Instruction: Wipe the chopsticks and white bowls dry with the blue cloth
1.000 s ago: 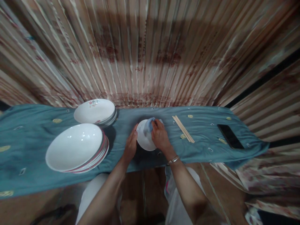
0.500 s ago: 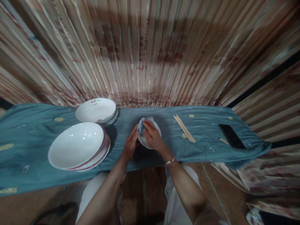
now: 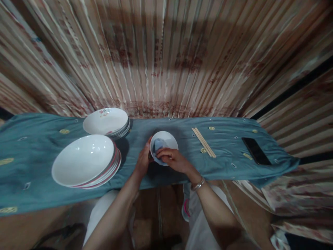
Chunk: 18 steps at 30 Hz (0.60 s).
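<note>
Loosely curved, the left hand (image 3: 143, 158) cups a smooth, round white bowl (image 3: 171, 140) over wrinkled teal fabric (image 3: 225, 147); the right hand (image 3: 174, 159), half curled, holds a crumpled bluish cloth (image 3: 159, 143) inside it.

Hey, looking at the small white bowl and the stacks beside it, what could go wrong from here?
The small white bowl could slip, since the left hand is only at its side while the right hand has its fingers on a blue cloth inside.

The nearer stack of dishes sits close to the front edge of the table, so a bump from the left forearm might topple it.
</note>
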Motion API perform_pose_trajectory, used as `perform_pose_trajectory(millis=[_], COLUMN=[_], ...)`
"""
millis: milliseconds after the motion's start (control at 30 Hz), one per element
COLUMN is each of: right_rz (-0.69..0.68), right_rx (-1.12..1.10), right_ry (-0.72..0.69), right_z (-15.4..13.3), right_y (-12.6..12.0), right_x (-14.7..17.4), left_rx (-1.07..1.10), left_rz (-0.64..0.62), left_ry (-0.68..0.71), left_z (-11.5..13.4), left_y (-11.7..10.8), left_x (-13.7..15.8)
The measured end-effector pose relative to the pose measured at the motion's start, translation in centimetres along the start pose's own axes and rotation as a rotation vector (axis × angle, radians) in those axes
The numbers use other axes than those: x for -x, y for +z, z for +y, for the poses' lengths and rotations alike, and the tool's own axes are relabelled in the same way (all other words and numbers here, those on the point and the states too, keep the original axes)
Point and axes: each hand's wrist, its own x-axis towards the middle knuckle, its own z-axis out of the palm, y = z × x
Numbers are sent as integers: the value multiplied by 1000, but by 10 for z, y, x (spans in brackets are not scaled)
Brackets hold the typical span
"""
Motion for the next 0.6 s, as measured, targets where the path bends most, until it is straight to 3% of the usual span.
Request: perform_pose_trajectory(millis=[167,333,433,600], right_rz=[-75,6,97,179], right_rx=[334,661,643,334], right_ry=[80,99,63,-42], right_z=[13,17,23,37], right_y=[-8,-6,0,10], right_x=[6,4,-3,-19], left_rx=[-5,-12,-7,27], left_rz=[-5,-7,-12,-7], left_ry=[-68,-46,-37,-49], left_z=[1,6,7,6], left_y=[-1,1,2,1], left_x=[2,4,5,5])
